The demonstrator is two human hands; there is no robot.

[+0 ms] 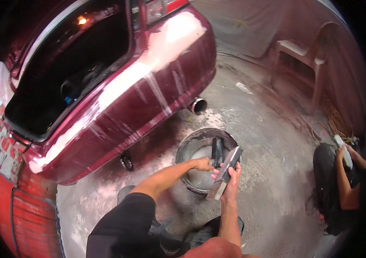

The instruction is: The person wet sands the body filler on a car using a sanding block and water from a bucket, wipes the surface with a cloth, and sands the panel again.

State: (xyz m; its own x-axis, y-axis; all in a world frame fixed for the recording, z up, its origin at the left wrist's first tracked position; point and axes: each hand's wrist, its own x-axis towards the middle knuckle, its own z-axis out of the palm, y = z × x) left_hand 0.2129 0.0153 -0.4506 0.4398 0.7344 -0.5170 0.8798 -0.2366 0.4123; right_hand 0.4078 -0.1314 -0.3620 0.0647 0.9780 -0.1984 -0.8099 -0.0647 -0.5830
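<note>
Right hand point(231, 182) holds block point(227, 169); bucket point(187, 147) below, car point(133, 114) beyond.

The right hand point(231, 185) partly hides the long, narrow grey-and-black block point(226, 168) it grips. Whether the fingertips of the left hand point(201, 164) touch that block cannot be told. Both hands cover part of the round, dark-rimmed bucket point(180, 148) of cloudy liquid; what the black rectangular bar point(217, 147) inside rests on is unclear. The top edge cuts off the glossy maroon car point(144, 109), whose dark trunk obscures a small blue item point(68, 100). A crouching co-worker's point(327, 180) pale, elongated object point(343, 152) is too small to identify.
</note>
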